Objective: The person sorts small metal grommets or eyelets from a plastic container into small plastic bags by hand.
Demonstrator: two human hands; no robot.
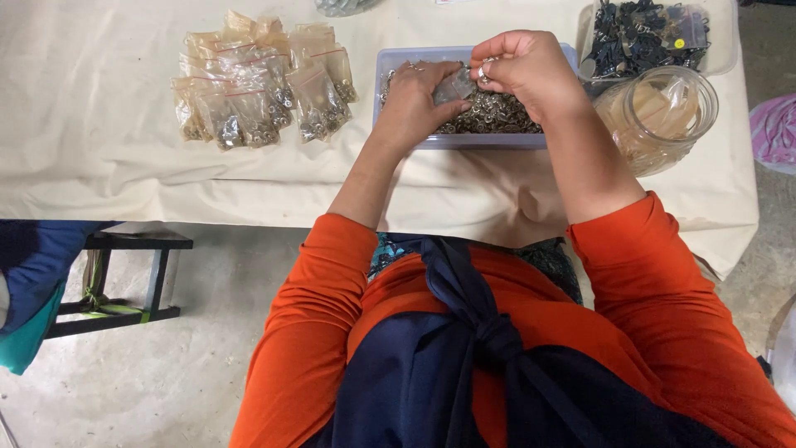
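**Two hands over a tray of small metal parts**

At about ten o'clock on the cloth-covered table point(99, 158) lies a heap of small clear bags point(261, 83), each sealed with a red strip and filled with little metal pieces. Below the table edge, at eight o'clock, a dark stool frame point(124, 282) stands on the concrete floor.

Near twelve o'clock sits a pale blue tray point(398, 60) holding loose metal rings point(497, 116). The left hand point(414, 99) is curled over the tray's left half, fingers closed around a small clear bag point(454, 85) that it holds up between the two hands. The right hand point(522, 66) hovers just above the tray, fingertips pinched together on a few small rings at the bag's mouth.

At one o'clock a clear plastic box point(721, 50) holds dark clips, and just below it, touching the right forearm's side, stands a clear round jar point(663, 116) with folded bags inside. Both sleeves are orange.
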